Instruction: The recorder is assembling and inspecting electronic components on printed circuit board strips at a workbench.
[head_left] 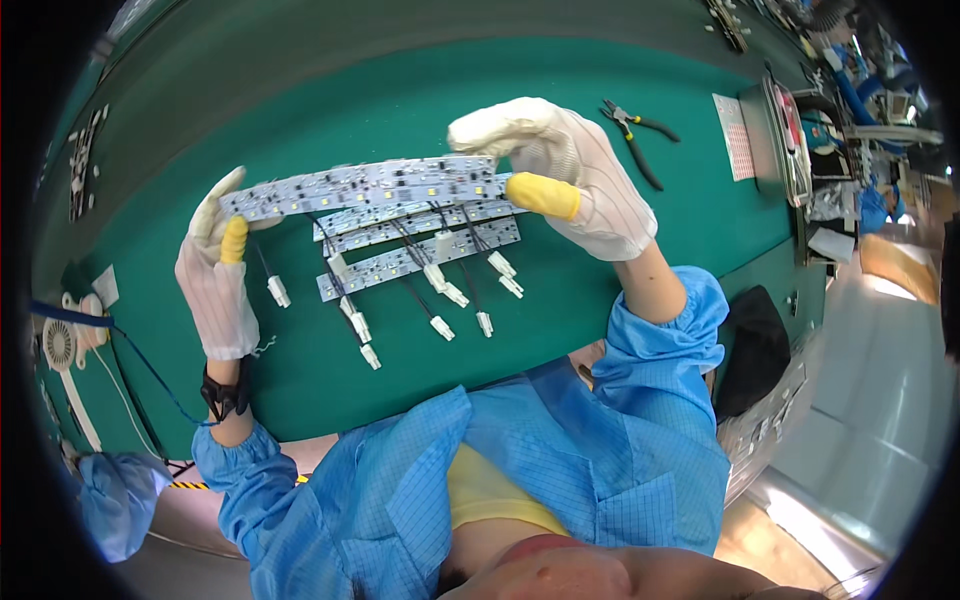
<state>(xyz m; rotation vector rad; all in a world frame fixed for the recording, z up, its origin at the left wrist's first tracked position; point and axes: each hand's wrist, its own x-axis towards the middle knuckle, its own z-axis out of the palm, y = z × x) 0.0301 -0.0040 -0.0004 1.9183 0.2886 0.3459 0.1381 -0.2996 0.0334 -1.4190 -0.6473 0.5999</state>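
A long, narrow LED circuit board [370,186] is held up between my two gloved hands. My left hand [215,255], in a white glove with a yellow thumb cover, grips its left end. At the right end, my right hand [560,170] pinches it between yellow-covered thumb and fingers. Below it on the green mat lie more LED boards [400,262], partly hidden by the held one. Dark wires run from the boards to several white plug connectors [442,327]. One connector [278,291] hangs near my left hand.
Pliers [635,140] with dark and yellow handles lie to the right on the green mat [420,370]. Beyond them are a printed sheet [734,137] and a metal tray [775,140]. At the left stand a small white fan [62,345] and a blue cord [160,370] reaching my wrist strap.
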